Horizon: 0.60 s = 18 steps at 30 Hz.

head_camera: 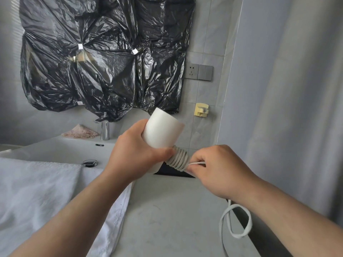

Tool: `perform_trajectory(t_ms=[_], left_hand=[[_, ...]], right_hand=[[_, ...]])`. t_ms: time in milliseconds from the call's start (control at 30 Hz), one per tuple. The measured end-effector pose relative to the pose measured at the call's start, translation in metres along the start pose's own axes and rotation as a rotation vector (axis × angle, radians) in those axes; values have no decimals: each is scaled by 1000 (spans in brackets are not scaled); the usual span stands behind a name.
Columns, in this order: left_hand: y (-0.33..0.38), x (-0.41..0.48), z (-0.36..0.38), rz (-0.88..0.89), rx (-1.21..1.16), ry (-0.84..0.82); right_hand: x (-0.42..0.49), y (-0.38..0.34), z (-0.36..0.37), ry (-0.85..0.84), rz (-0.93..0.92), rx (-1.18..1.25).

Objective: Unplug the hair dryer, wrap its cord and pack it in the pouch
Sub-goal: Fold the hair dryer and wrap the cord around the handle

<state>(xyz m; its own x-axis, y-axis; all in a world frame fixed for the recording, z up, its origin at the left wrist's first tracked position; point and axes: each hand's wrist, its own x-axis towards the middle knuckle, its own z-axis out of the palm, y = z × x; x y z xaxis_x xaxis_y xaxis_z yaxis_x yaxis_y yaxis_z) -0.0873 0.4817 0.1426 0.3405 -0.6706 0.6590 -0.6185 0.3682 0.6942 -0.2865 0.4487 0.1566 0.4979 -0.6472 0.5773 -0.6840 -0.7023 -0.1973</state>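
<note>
A white hair dryer (163, 128) is held up over the counter, its barrel pointing up and away. My left hand (133, 154) grips the body where it meets the handle. Several turns of the white cord (179, 160) are coiled round the handle. My right hand (219, 169) pinches the cord just beside the coils. The loose rest of the cord (234, 221) hangs in a loop below my right wrist. A dark flat object (174, 171), possibly the pouch, lies on the counter, mostly hidden behind my hands.
A white towel (37, 197) covers the sink's (61, 151) near edge at the left, with a chrome tap (105, 130) behind. The grey counter (167, 219) lies below my hands. On the tiled wall are a socket (192, 71), a yellow holder (201, 109) and black plastic sheeting (102, 52).
</note>
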Motion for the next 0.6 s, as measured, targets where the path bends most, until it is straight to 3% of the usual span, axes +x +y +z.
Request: perform_trajectory(t_ms=[133, 267, 467, 600], left_hand=[[4, 2, -2, 36, 55, -74], [2, 1, -4, 23, -23, -138], [3, -6, -4, 19, -173, -320], [1, -8, -3, 27, -254, -413]], right_hand=[[-1, 3, -1, 45, 22, 86], [5, 12, -5, -24, 29, 248], [8, 32, -5, -464, 91, 748], [8, 35, -5, -659, 73, 818]])
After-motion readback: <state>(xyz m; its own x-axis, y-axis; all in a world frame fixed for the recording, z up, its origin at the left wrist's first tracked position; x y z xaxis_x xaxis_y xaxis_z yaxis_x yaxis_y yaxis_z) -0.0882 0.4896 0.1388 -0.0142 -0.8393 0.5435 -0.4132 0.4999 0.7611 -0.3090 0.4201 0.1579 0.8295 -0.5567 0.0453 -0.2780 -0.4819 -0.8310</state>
